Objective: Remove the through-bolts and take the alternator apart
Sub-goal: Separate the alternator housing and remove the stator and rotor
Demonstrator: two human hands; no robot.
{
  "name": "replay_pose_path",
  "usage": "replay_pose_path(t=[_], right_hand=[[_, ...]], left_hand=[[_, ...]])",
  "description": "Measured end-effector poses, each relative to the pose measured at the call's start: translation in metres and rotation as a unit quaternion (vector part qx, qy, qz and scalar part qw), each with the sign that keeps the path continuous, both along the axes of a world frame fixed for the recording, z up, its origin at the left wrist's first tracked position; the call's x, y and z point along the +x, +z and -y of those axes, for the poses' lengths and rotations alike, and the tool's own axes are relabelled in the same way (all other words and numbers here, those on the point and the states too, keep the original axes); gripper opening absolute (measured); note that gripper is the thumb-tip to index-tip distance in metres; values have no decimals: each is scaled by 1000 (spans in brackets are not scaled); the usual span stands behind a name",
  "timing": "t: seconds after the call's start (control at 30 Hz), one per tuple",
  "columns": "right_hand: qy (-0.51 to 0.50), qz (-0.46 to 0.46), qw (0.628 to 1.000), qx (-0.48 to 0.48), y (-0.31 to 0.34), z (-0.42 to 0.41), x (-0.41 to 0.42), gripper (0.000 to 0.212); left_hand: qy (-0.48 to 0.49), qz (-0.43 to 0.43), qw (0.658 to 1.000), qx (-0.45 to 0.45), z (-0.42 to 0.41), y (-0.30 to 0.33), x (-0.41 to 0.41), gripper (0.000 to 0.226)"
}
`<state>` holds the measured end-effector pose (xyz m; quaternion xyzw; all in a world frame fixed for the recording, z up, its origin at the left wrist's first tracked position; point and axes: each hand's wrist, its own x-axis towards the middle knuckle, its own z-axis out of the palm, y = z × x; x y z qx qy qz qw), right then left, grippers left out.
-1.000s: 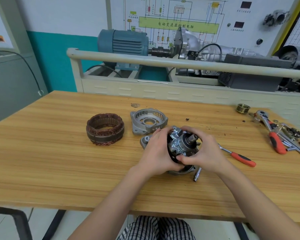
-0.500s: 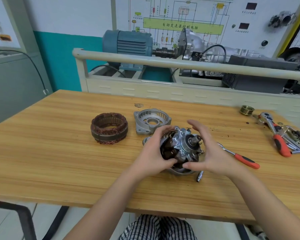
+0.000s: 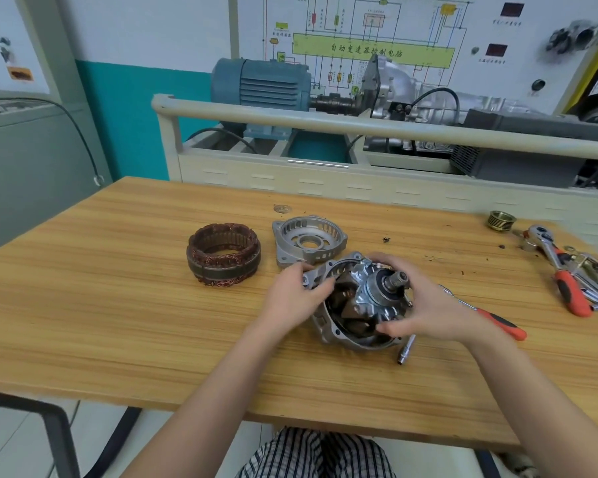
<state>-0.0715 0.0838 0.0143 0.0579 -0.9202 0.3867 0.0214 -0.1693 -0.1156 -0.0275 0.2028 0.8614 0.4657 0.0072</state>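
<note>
Separating: rotor (image 3: 363, 298) from the end housing (image 3: 328, 326), both sitting tilted at the counter (image 3: 118, 305) centre.
Left hand (image 3: 297, 294): fingers curling over the housing rim at 9 o'clock of the rotor, gripping it.
Right hand (image 3: 425, 305): fingers and thumb wrapping the rotor from 3 o'clock, thumb lying at its lower edge.
Stator (image 3: 223, 255): standing apart on the counter at 10 o'clock of the hands.
Other end housing (image 3: 308, 241): lying just beyond the hands at 12 o'clock.
Screwdriver (image 3: 487, 313): lying at 3 o'clock, just beside the right hand.
Ratchet (image 3: 553, 267): resting at 2 o'clock, well apart.
Step in hand: judging by the loose parts, through-bolts seem out; rotor is being worked free.
Next move: probably calling for a straight pull along the shaft (image 3: 396, 279) while bracing the housing.
</note>
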Motion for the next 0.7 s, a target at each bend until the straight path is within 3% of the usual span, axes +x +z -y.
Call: replay_pose_path(t=[0.1, 0.17, 0.27, 0.33, 0.43, 0.53, 0.7], right_hand=[[97, 42, 994, 19, 12, -8, 0, 102], [80, 20, 997, -2, 13, -4, 3, 106], [-58, -89, 994, -30, -2, 20, 8, 112], [-167, -151, 971, -79, -17, 38, 8, 111], [-246, -197, 939, -141, -32, 49, 2, 91], [-221, -181, 952, -109, -28, 37, -2, 66], [-40, -100, 994, -4, -2, 6, 3, 68]], left_hand=[[-19, 43, 999, 18, 2, 1, -5, 53], [-23, 65, 997, 32, 2, 3, -4, 52], [-14, 42, 999, 25, 0, 2, -2, 46], [0, 12, 1000, 20, -2, 1, -2, 43], [2, 2, 1000, 24, -4, 1, -5, 46], [-23, 33, 999, 26, -5, 6, -10, 50], [-81, 108, 991, 3, -3, 15, -25, 56]])
